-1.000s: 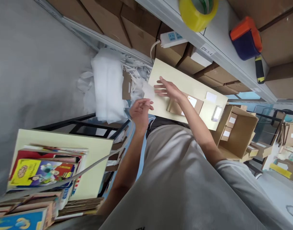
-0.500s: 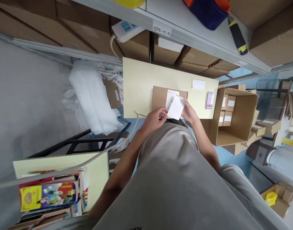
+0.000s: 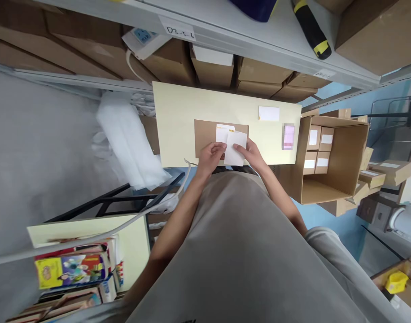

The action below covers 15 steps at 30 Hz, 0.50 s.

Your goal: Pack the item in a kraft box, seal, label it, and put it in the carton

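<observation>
My right hand [image 3: 252, 154] holds a white card [image 3: 233, 158], thumb on its face and fingers behind. A second white card [image 3: 224, 131] with a small yellow mark lies over the flat brown cardboard box [image 3: 204, 132], partly overlapped by the held card. My left hand [image 3: 211, 157] is closed at the lower left of these cards, thumb and forefinger together by their edges. Whether it grips the second card is hidden. The box rests near the front edge of the pale yellow tabletop [image 3: 175, 116].
A white label slip [image 3: 268, 113] and a pinkish packet [image 3: 288, 136] lie on the tabletop's right. Beside it stands an open carton [image 3: 342, 166] holding small boxes. Overhead runs a grey shelf [image 3: 259, 38] with a black-yellow handled tool [image 3: 312, 29]. A grey cable [image 3: 134, 218] hangs at left.
The view has shifted and come closer to the shelf. The card in my right hand is turned more upright, with my thumb now on its face. My left fingers have moved up to the cards.
</observation>
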Motion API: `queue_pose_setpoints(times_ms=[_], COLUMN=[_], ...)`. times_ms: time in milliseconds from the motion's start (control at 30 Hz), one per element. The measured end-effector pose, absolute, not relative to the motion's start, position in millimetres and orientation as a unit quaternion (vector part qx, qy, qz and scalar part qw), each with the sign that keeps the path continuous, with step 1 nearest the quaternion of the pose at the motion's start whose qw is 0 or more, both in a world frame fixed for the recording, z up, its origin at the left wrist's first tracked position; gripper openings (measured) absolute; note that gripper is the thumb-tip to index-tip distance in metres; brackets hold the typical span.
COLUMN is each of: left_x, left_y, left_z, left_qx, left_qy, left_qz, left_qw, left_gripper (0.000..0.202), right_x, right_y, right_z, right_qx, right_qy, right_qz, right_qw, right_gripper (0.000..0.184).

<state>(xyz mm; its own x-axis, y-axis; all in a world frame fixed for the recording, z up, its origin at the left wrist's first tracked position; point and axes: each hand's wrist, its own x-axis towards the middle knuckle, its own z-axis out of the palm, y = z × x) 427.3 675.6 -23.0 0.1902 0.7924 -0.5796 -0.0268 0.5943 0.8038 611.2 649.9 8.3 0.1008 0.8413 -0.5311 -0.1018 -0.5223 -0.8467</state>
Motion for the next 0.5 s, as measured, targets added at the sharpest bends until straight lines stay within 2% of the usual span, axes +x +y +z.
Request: queue_pose_setpoints(times_ms=[200,367,500], left_x=[436.7,435.6,437.4], left_y=[672.0,664.1,654.3], left_z=[-31.3,-27.7,-22.9], left_qx=[0.337,0.422,0.463], left_qy=[0.597,0.590,0.579], left_qz=[0.298,0.316,0.298], left_qw=[0.664,0.612,0.601], left_gripper=[0.050,0.044,0.042], right_x=[618.9,632.1,648.8], right_y=[649.5,638.1,619.1], right_z=[0.7,-18.7,-27.1], right_qx=[-0.609,-0.637,-0.672], right_qy=[-0.340,-0.249,-0.199], right_qz=[0.612,0.610,0.605], right_qw=[0.373,0.400,0.378], right_gripper=[0.075,0.086,0.077])
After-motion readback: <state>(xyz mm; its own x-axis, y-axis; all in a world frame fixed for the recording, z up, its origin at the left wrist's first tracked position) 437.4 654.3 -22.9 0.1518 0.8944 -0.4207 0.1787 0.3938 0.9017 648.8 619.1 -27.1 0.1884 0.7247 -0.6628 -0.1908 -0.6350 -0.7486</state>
